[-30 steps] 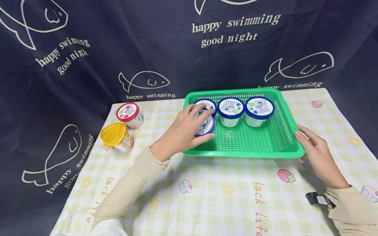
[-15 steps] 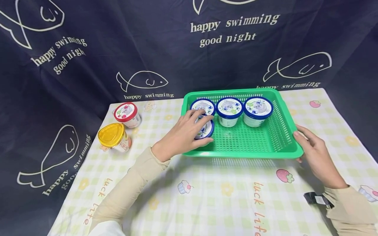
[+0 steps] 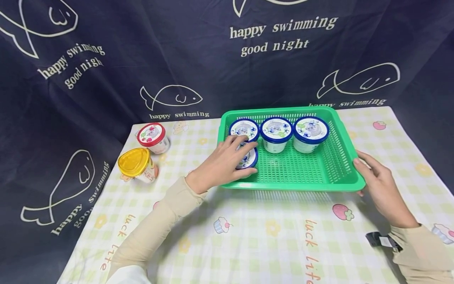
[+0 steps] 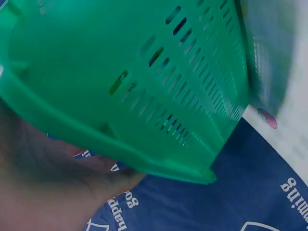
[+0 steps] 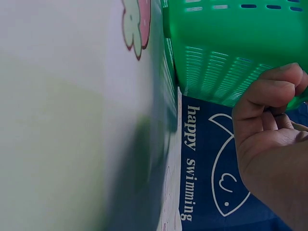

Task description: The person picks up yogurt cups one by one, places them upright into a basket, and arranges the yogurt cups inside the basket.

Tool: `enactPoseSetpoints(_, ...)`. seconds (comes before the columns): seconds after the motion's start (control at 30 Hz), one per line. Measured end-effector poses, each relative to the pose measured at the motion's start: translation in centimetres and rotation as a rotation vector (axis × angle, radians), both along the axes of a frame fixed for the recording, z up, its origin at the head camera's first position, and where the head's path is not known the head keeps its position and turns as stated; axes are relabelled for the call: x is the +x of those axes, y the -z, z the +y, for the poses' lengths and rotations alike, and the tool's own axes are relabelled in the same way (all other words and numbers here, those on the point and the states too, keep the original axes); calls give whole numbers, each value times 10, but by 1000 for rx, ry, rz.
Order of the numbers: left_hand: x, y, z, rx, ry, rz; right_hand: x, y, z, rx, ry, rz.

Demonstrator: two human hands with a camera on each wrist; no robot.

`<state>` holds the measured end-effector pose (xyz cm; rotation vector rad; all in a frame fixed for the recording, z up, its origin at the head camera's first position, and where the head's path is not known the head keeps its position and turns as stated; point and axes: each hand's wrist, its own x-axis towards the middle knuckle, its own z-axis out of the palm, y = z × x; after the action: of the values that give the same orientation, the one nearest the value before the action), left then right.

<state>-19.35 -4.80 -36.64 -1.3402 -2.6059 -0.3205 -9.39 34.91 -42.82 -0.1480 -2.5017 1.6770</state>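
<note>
Inside the green plastic basket (image 3: 298, 185), my left hand (image 3: 227, 157) reaches over the left rim and grips a blue-lidded tub (image 3: 250, 158) by its lid, fingers across the top and thumb at the front. That tub sits just in front of another blue-lidded tub (image 3: 244, 128), and the hand covers part of it. Two more blue-lidded tubs with blueberry prints, a middle one (image 3: 276, 130) and a right one (image 3: 311, 132), complete the back row. My right hand (image 3: 384, 189) grips the basket's right rim; in the right wrist view its fingers (image 5: 274, 91) curl at the rim.
On the checked tablecloth (image 3: 248, 252), left of the basket, stand a red-lidded tub (image 3: 154, 138) and a yellow-lidded cup (image 3: 138, 163). A dark curtain (image 3: 213, 51) with fish prints hangs right behind the table.
My left hand has drawn its tub slightly toward the basket's front, uncovering more of the lid behind it. The right hand stays on the rim.
</note>
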Motion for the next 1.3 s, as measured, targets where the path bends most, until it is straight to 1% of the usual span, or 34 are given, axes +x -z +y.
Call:
enactPoseSetpoints(0.17,0,6,2,-24,-1,-29,1,0,0,-13,-4,-6)
enactPoseSetpoints(0.3,0,9,2,-34,-6,-34,0,0,0,-16,-3,-8)
enactPoseSetpoints(0.5,-1,10,2,-21,4,-63,0,0,1,-4,-5,-5)
enactPoseSetpoints(0.63,-1,10,2,-33,5,-82,0,0,1,-12,-6,1)
enactPoseSetpoints(1.07,-3,13,2,-27,15,-96,0,1,2,-20,-6,8)
enactPoseSetpoints(1.3,-3,13,0,-26,19,-91,-1,1,1,-36,-6,6)
